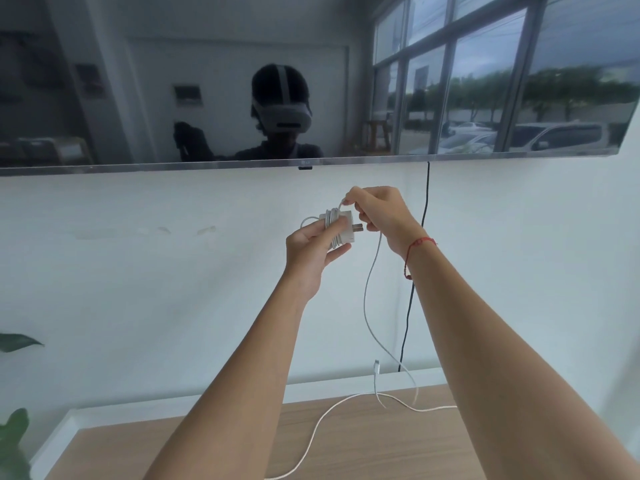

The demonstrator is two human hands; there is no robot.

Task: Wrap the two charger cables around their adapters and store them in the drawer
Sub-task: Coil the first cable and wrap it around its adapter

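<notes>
Nearest us, a second cable [325,420] lies on the wooden top [207,445]. Above it our left hand [311,252] grips a partly wrapped white adapter [341,227], and our right hand [384,216] pinches its charger cable [366,299], which trails down. A television [207,81] hangs beyond.

I read this as a living room in a home. A large flat television [207,81] hangs on a plain white wall [138,271], and its black power cord [412,289] runs down the wall from the television's lower edge. Directly below the television stands a low cabinet [346,452] with a wood-grain top and a white rim, with a charger cable [360,395] lying loose on it. Below and left of the television, green plant leaves [14,438] poke in. The television's dark screen mirrors tall windows [485,81], with parked cars and trees beyond them.
</notes>
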